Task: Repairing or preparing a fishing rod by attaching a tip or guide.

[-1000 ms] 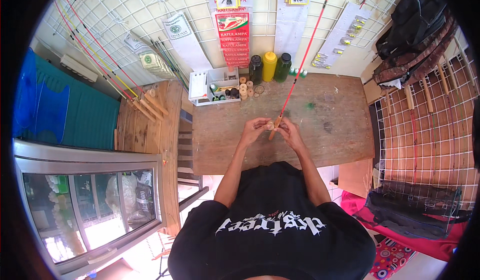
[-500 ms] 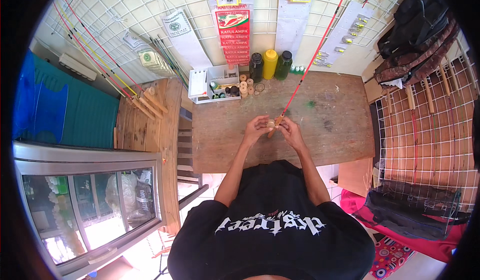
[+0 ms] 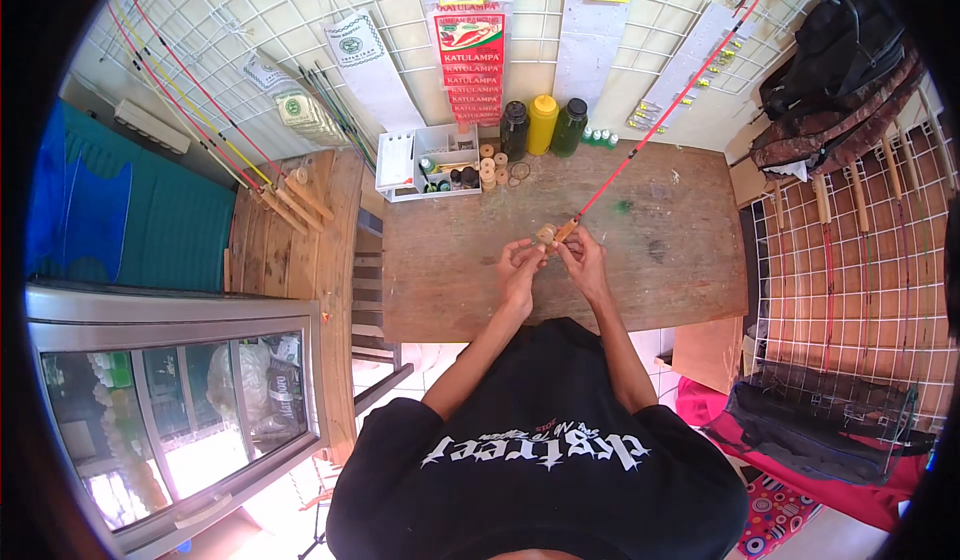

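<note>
Over the middle of the wooden table, both hands work close together at the butt of a thin red fishing rod (image 3: 657, 134). My right hand (image 3: 584, 260) is closed around its short wooden handle (image 3: 565, 230), and the rod slants up to the far right. In my left hand (image 3: 519, 262), the fingers pinch a small round tan spool (image 3: 545, 232) beside the handle. Whether the spool touches the handle cannot be made out.
On the table's (image 3: 450, 280) far side stand a white organizer box (image 3: 430, 193), wooden spools (image 3: 488, 165), a yellow bottle (image 3: 541, 125) and dark bottles. More rods (image 3: 200, 130) lean at left. A glass-doored cabinet (image 3: 180, 400) is near left; a wire rack (image 3: 850, 260) at right.
The red rod has swung so its upper end points farther right. My left hand and the spool have shifted slightly, and the spool shows more plainly now.
</note>
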Tool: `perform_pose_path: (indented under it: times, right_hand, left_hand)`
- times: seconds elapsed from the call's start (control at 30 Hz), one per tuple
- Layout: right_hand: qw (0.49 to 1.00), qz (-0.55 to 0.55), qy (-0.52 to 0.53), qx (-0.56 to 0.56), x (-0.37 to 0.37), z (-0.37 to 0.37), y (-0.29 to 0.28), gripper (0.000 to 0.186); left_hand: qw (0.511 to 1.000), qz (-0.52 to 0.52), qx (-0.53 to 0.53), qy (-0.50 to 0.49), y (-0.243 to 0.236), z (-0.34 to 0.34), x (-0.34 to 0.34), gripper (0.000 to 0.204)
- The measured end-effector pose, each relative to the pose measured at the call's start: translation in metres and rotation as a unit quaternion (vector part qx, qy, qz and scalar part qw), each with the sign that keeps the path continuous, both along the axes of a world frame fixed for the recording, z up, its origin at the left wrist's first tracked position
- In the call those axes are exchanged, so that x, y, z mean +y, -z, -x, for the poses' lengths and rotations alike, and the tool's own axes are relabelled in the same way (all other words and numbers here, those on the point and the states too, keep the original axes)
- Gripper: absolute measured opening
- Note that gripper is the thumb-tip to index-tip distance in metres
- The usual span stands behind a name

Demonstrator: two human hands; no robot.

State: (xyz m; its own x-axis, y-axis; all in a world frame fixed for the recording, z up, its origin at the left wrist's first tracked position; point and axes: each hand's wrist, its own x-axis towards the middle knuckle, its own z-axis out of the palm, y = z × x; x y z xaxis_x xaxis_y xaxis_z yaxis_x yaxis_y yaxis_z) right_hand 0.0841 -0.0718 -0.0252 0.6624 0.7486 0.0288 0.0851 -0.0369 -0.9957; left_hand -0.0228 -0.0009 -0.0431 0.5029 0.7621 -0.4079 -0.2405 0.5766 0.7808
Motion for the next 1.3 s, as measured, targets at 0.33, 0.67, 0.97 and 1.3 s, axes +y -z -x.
perform_pose_path:
  times: [0.33, 0.67, 0.97, 1.3]
  right_hand:
    - [1.000, 0.000, 0.013, -0.014, 0.004, 0.006, 0.002, 0.021]
    - [0.999, 0.032, 0.021, -0.037, 0.007, 0.011, 0.004, 0.020]
    - [0.998, 0.017, 0.021, -0.050, 0.007, 0.011, 0.001, 0.019]
    - [0.999, 0.003, 0.026, -0.033, 0.002, 0.006, 0.003, 0.019]
  left_hand:
    - [0.998, 0.042, 0.037, -0.020, 0.005, -0.006, 0.006, 0.043]
    - [0.992, 0.028, 0.117, -0.028, 0.006, -0.008, 0.010, 0.047]
    - [0.996, -0.013, 0.093, -0.001, 0.022, -0.005, 0.014, 0.039]
    - [0.989, 0.075, -0.074, 0.103, 0.019, 0.008, 0.028, 0.029]
